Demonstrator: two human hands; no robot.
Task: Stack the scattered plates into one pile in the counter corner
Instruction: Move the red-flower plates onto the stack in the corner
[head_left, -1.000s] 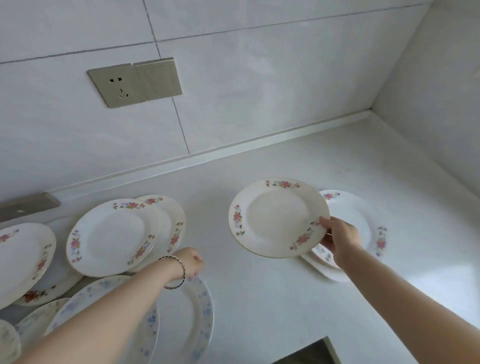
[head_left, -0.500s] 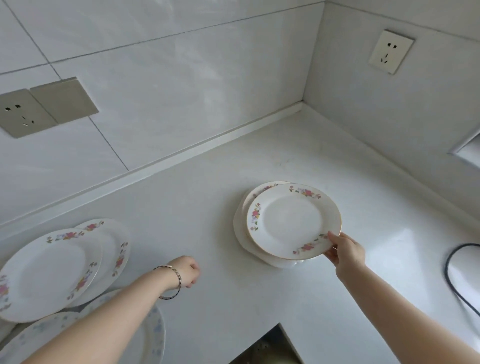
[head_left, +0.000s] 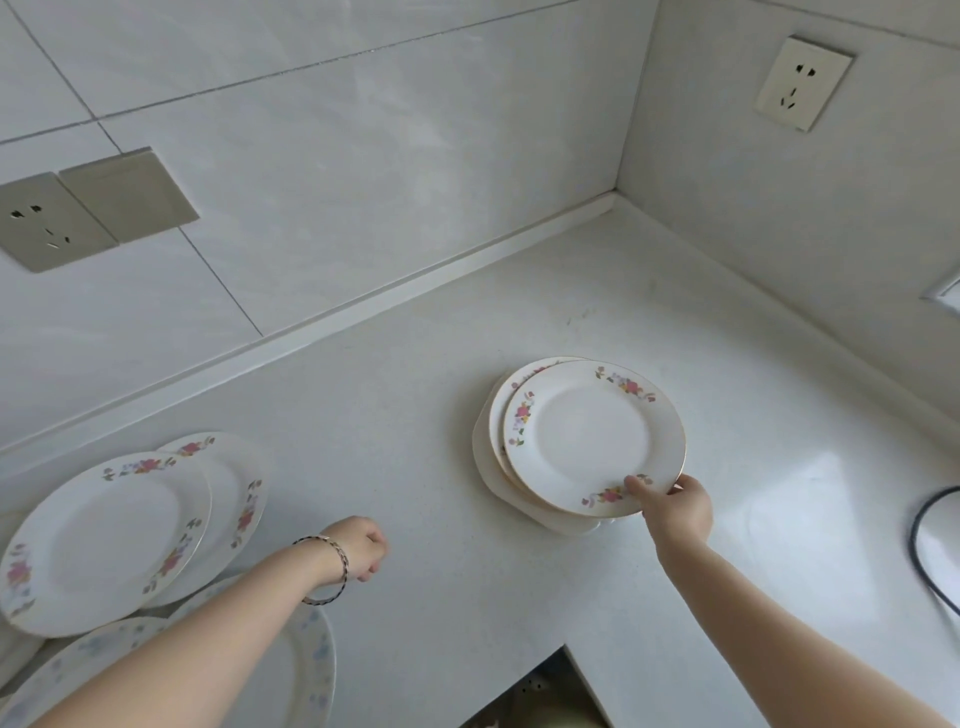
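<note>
Near the counter corner, the right hand (head_left: 672, 506) pinches the near rim of a pink-flowered plate (head_left: 592, 436) set over the pile (head_left: 488, 457).

Its thumb lies on top by the flower print and its fingers are tucked under the rim. The plate sits offset toward the right of the pile, and I cannot tell whether it rests fully on it. The pile stands on the white counter (head_left: 415, 405), short of where the two tiled walls meet. The left hand (head_left: 363, 545), with a bracelet (head_left: 337, 564) at the wrist, is above the counter with its fingers curled in, holding nothing. At far left two scattered plates (head_left: 104, 545) overlap, and blue-patterned plates (head_left: 306, 670) lie partly under the left forearm. A black cable (head_left: 919, 545) loops at the right edge.
</note>
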